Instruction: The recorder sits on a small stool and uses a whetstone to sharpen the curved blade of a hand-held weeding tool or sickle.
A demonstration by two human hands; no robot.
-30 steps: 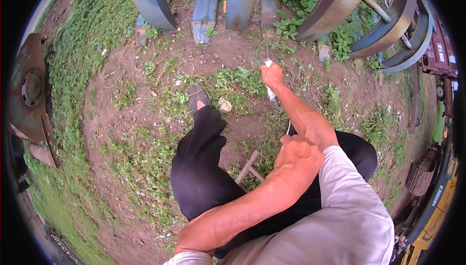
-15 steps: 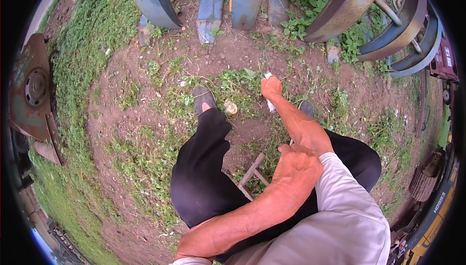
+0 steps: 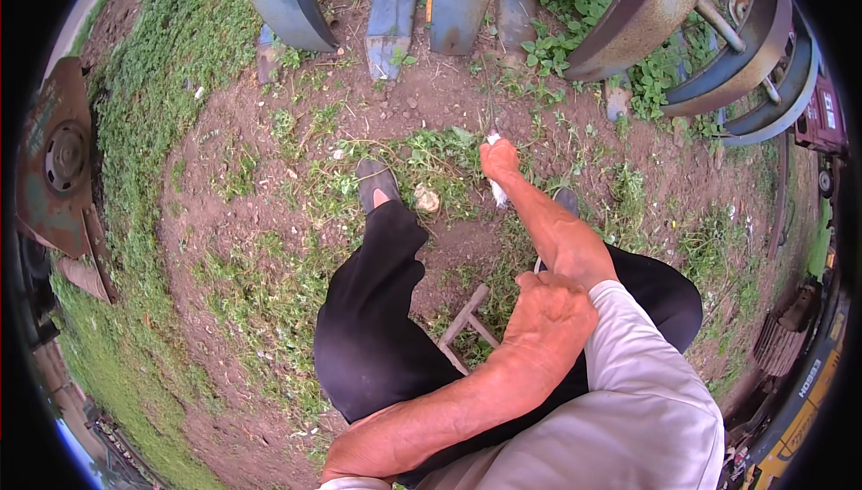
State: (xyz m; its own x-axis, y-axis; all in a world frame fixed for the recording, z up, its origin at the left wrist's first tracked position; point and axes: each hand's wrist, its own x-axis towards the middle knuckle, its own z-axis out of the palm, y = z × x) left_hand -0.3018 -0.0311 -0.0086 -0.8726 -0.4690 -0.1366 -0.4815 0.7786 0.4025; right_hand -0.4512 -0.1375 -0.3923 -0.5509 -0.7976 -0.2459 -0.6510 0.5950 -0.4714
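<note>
My right hand [image 3: 499,159] is stretched out low over the weedy ground, its fingers wrapped round a tool with a white-wrapped handle [image 3: 499,194]. The white shows on both sides of the fist. A thin grey part seems to run from it toward the far side, hard to make out against the soil. My left arm crosses in front of me, and my left hand [image 3: 555,300] lies curled against my right forearm near the elbow. Its palm side is hidden. Cut or pulled weeds [image 3: 440,153] lie just left of my right hand.
Curved blue metal tines [image 3: 467,5] stand along the far side, with larger rusty ones [image 3: 642,18] at the far right. A pale stone [image 3: 426,198] lies between my feet. A wooden frame [image 3: 467,315] is between my legs. Rusty machinery [image 3: 58,167] stands at the left, yellow machinery [image 3: 799,418] at the right.
Very little differs. My right hand and the white-handled tool have shifted slightly to the left; my left hand stays against the right forearm.
</note>
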